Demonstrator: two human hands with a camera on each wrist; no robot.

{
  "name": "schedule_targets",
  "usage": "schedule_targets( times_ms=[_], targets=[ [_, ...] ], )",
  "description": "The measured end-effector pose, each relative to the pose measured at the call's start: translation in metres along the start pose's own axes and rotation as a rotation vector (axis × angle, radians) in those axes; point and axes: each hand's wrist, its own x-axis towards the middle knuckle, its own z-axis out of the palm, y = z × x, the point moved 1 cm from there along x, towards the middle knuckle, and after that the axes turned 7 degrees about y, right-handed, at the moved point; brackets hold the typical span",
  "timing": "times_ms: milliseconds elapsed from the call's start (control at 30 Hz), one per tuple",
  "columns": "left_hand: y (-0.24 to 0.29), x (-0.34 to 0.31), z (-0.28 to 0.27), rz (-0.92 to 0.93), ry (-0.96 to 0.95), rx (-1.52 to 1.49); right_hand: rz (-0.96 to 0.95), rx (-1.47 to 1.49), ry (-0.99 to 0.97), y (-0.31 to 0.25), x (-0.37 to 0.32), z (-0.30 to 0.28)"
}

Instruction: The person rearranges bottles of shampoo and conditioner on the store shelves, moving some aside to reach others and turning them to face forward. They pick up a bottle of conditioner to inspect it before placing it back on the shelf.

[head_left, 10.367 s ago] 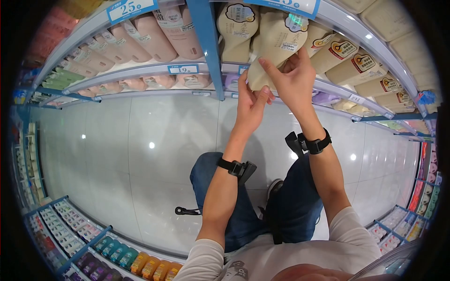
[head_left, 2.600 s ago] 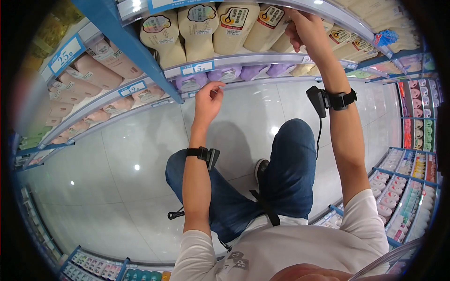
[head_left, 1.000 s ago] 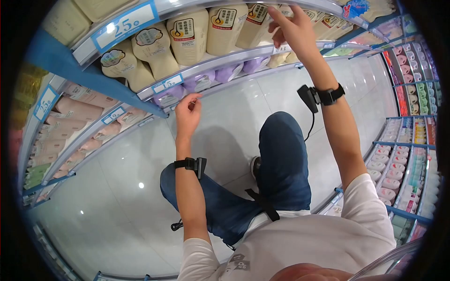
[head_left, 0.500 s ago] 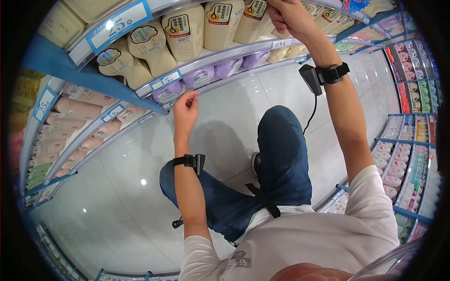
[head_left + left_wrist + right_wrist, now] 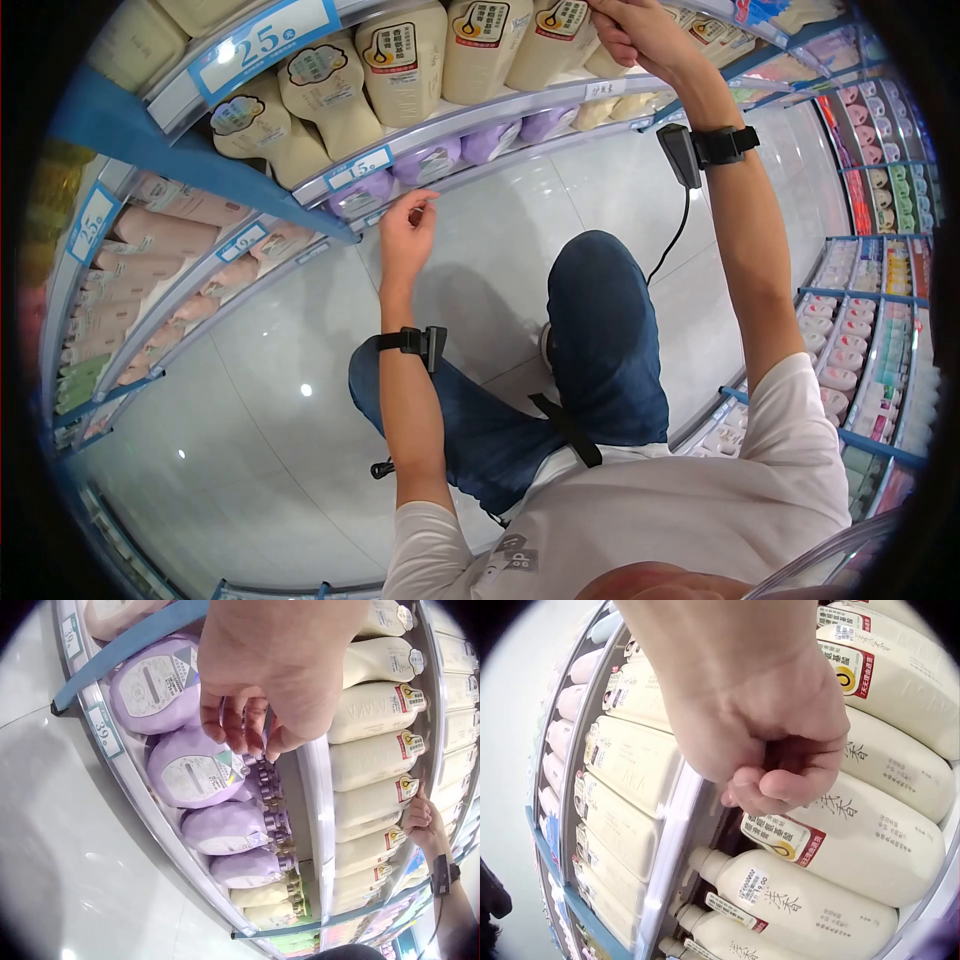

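Observation:
My right hand reaches into the row of cream bottles. In the right wrist view several of its fingers are curled beside the neck of a cream bottle with a red and white label. An index finger reaches up by a bottle label in the left wrist view; thumb and grip are hidden, so I cannot tell whether it pinches the bottle. Lower down, my left hand hangs loosely curled and holds nothing, in front of the lower shelf's purple bottles.
Two waisted cream bottles stand at the row's left end, beside a blue upright. A price rail runs along the shelf's front. Pink bottles fill the shelves to the left. Grey floor tiles lie below.
Earlier both hands held a waisted cream bottle; they have let go and separated. The right hand has moved rightward along the row, its fingers curling over the last second. The left stays low.

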Motion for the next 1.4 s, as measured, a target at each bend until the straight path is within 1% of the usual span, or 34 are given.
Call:
schedule_targets(
  times_ms=[33,100,133,200,267,300,333,367,433,467,500,567,600,633,700,733,767,833,867,900,933,967,1000,1033,1067,1100,1133,1167,1233,1267,1333,1367,1400],
  targets=[
    [0.002,0.0,0.002,-0.011,-0.029,0.003,0.0,-0.001,0.01,-0.002,-0.002,0.003],
    [-0.005,0.002,0.009,-0.001,-0.049,-0.005,-0.026,-0.097,0.057,-0.011,-0.009,0.012],
    [-0.007,0.003,0.013,0.005,-0.059,-0.011,-0.031,-0.1,0.071,-0.011,-0.009,0.008],
    [-0.004,0.003,0.023,0.002,-0.077,-0.022,-0.033,-0.064,-0.021,-0.001,-0.006,-0.002],
    [-0.002,0.006,0.038,-0.003,-0.102,-0.029,-0.025,-0.037,0.015,0.009,-0.008,-0.013],
    [-0.002,0.007,0.047,0.014,-0.116,-0.041,-0.011,-0.007,0.031,-0.002,-0.016,-0.005],
    [-0.002,0.007,0.056,0.027,-0.132,-0.051,-0.063,0.027,0.135,-0.01,-0.035,0.0],
    [0.0,0.007,0.066,0.032,-0.15,-0.048,-0.061,0.031,0.154,-0.01,-0.044,-0.008],
    [0.006,0.001,0.084,-0.005,-0.232,-0.017,-0.09,-0.13,0.045,-0.002,-0.061,-0.027],
    [0.006,-0.003,0.094,0.008,-0.25,0.005,-0.076,-0.26,0.015,-0.002,-0.067,-0.037],
    [0.012,-0.007,0.103,0.014,-0.251,0.013,-0.081,-0.253,0.019,-0.004,-0.071,-0.046],
    [0.017,-0.01,0.12,0.028,-0.338,0.03,-0.111,-0.469,0.04,-0.004,-0.076,-0.06],
    [0.022,-0.01,0.126,0.012,-0.376,0.03,-0.107,-0.485,0.09,-0.003,-0.078,-0.063],
    [0.014,-0.009,0.13,0.017,-0.368,0.039,-0.118,-0.477,0.086,-0.003,-0.078,-0.064],
    [-0.007,-0.005,0.131,0.102,-0.372,0.017,-0.282,-0.558,0.167,-0.001,-0.078,-0.069],
    [-0.012,-0.003,0.124,0.065,-0.375,0.073,-0.39,-0.628,0.216,0.008,-0.072,-0.077],
    [-0.014,0.002,0.115,0.057,-0.357,0.087,-0.398,-0.612,0.198,0.013,-0.069,-0.083],
    [-0.014,0.003,0.101,-0.028,-0.256,0.099,-0.556,-0.752,0.371,0.02,-0.07,-0.098],
    [-0.003,0.002,0.099,-0.032,-0.244,0.111,-0.553,-0.696,0.406,0.025,-0.073,-0.108],
    [0.013,0.002,0.097,-0.069,-0.166,0.078,-0.558,-0.68,0.399,0.034,-0.073,-0.117],
    [0.029,0.0,0.097,-0.103,-0.085,0.045,-0.619,-0.668,0.444,0.044,-0.072,-0.126],
    [0.042,-0.003,0.098,-0.104,-0.068,0.058,-0.679,-0.653,0.487,0.053,-0.071,-0.132],
    [0.055,-0.008,0.099,-0.085,-0.063,0.079,-0.649,-0.657,0.443,0.059,-0.072,-0.134],
    [0.068,-0.013,0.102,-0.067,-0.058,0.1,-0.657,-0.639,0.431,0.061,-0.074,-0.135],
    [0.083,-0.019,0.106,-0.071,-0.042,0.113,-0.6,-0.544,0.343,0.063,-0.074,-0.134],
    [0.1,-0.024,0.112,-0.039,-0.057,0.13,-0.542,-0.45,0.253,0.066,-0.071,-0.134],
    [0.119,-0.026,0.118,-0.01,-0.076,0.15,-0.527,-0.398,0.219,0.07,-0.067,-0.134],
    [0.14,-0.026,0.123,-0.022,-0.067,0.163,-0.522,-0.383,0.206,0.075,-0.06,-0.136],
    [0.194,-0.031,0.135,0.106,-0.15,0.34,-0.57,-0.369,0.201,0.081,-0.052,-0.142],
    [0.223,-0.032,0.139,0.095,-0.135,0.351,-0.572,-0.356,0.184,0.081,-0.05,-0.146],
    [0.279,-0.035,0.152,0.12,-0.247,0.434,-0.644,-0.417,0.197,0.076,-0.042,-0.155],
    [0.301,-0.036,0.158,0.112,-0.224,0.442,-0.656,-0.405,0.177,0.071,-0.039,-0.156],
    [0.319,-0.037,0.167,0.093,-0.273,0.402,-0.639,-0.394,0.203,0.066,-0.037,-0.156]
  ],
)
